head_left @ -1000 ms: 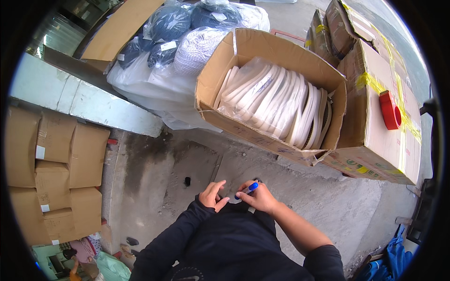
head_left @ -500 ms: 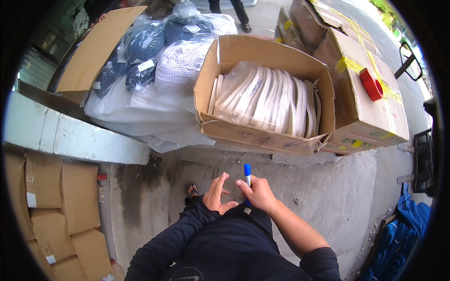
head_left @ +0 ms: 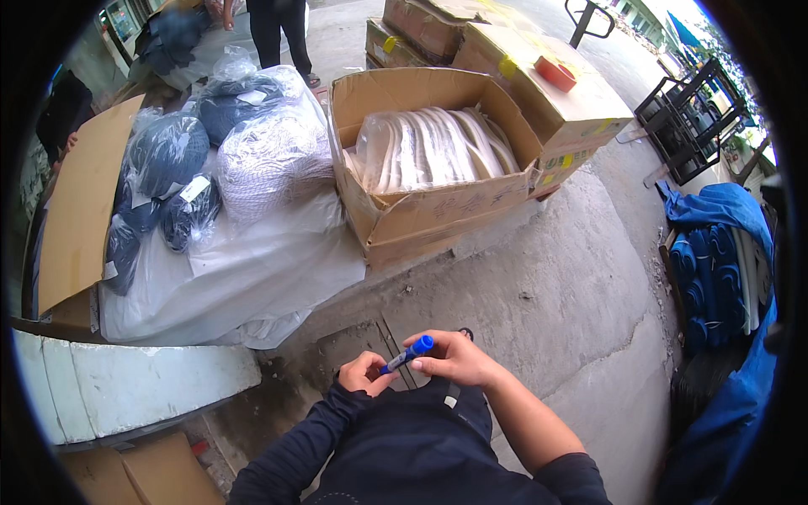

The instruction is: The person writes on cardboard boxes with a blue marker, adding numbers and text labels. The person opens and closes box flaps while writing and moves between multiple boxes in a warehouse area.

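Observation:
In front of my waist, both hands are at a marker pen (head_left: 406, 358) with a blue cap and a pale barrel. It lies tilted, its capped end up and to the right. My left hand (head_left: 363, 374) pinches the lower blue end between thumb and fingers. My right hand (head_left: 459, 358) is closed on the cap end, thumb below it and fingers above. Beyond the hands stands an open cardboard box (head_left: 446, 220) holding a row of pale curved strips (head_left: 417, 151) partly wrapped in clear plastic.
Bagged dark and white bundles (head_left: 273, 172) lie on plastic sheeting at left, beside a raised cardboard flap (head_left: 84, 206). Stacked cartons (head_left: 555, 109) bear a red tape roll (head_left: 555, 74). A forklift (head_left: 694, 118) and blue rolls (head_left: 715, 269) are at right. Two other people stand beyond the bundles.
My left hand has closed on the marker's lower end. The marker has gone from upright to tilted right. The view has turned, showing more of the right side.

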A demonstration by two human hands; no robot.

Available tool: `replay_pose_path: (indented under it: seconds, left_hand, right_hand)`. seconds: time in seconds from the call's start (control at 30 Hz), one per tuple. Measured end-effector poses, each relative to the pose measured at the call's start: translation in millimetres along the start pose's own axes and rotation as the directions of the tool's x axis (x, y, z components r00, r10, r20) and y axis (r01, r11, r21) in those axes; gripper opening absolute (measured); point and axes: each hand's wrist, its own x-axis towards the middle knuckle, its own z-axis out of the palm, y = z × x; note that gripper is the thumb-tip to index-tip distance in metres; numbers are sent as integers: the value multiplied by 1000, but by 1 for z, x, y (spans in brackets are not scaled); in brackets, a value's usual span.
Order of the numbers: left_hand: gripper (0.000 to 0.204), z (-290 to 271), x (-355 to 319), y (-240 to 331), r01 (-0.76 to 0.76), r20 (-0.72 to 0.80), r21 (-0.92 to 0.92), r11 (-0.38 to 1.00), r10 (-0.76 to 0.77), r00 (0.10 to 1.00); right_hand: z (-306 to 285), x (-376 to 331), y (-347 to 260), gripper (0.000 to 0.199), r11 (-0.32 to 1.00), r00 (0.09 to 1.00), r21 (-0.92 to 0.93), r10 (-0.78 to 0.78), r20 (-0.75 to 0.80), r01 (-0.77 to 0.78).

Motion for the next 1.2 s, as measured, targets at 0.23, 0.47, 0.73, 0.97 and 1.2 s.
replay_pose_path:
  seconds: [0.23,0.47,0.73,0.97,1.2]
  left_hand:
    - [42,7,5,2,-394,-281,24,919,384,879]
    - [37,-19,-15,-46,-569,291,399,720,489,823]
    - [27,-9,-24,-26,-525,230,388,758,472,851]
    - [30,-10,-21,-2,-141,35,143,980,137,990]
    - [27,-36,3,38,-104,508,-287,952,243,826]
  right_hand:
    - [44,3,25,31,826,976,-544,33,-216,-149]
    - [35,-21,29,35,786,993,-618,83,89,-10]
    - [39,-25,11,29,827,1000,-561,-26,-9,16]
    - [70,-13,8,36,995,961,-91,-70,-269,47]
    - [54,-2,-17,28,738,724,-241,-671,-159,631]
